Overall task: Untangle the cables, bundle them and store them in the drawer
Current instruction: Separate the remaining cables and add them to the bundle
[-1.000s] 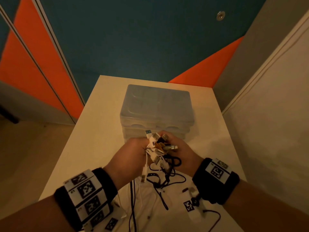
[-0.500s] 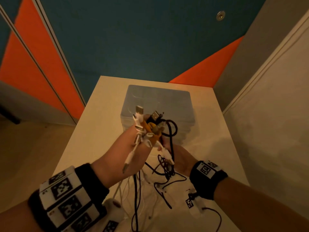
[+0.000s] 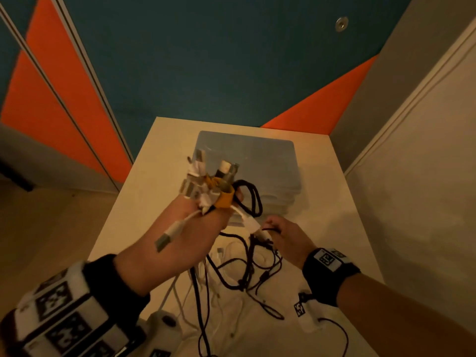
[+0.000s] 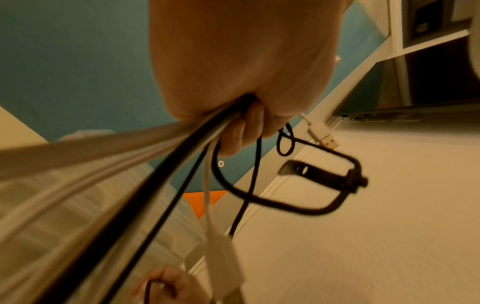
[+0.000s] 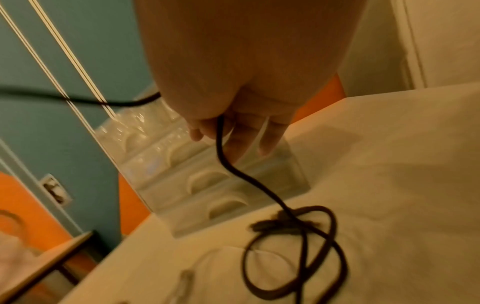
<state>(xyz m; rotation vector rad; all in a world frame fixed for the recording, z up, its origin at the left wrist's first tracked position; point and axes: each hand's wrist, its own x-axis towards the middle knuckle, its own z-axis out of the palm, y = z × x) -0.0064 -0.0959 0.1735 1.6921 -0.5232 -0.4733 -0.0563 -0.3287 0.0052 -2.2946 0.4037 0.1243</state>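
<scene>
White and black cables (image 3: 231, 274) make up the tangle, most of it gathered in the left hand (image 3: 190, 228), which is raised above the pale tabletop (image 3: 332, 191) with its fingers curled tightly round the bunch. Above the fist the connector ends fan out: white plugs, silver metal plugs and one yellow plug (image 3: 224, 198). A white cable with a flat silver plug (image 3: 164, 239) hangs down across the back of that hand. In the left wrist view the cords (image 4: 182, 156) run out from under the closed fingers, and a black loop (image 4: 298, 197) swings below them.

The right hand (image 3: 286, 240) sits lower and to the right, just above the tabletop. Its thumb and forefinger pinch a single thin black cable (image 5: 233, 166), while the other fingers (image 5: 270, 139) are loosely extended. From that pinch the black cable drops to a knotted coil (image 5: 293, 242) lying on the table.

The loose lengths of the cables trail from the left hand onto the near part of the tabletop, white ones under black ones, still crossed over each other.

Behind the hands, on the far half of the table, stands a translucent plastic drawer unit (image 3: 270, 161); its drawers (image 5: 207, 181), each with a curved recessed pull, are all pushed in.

Both wrists wear black bands (image 3: 327, 274) carrying white square markers.
</scene>
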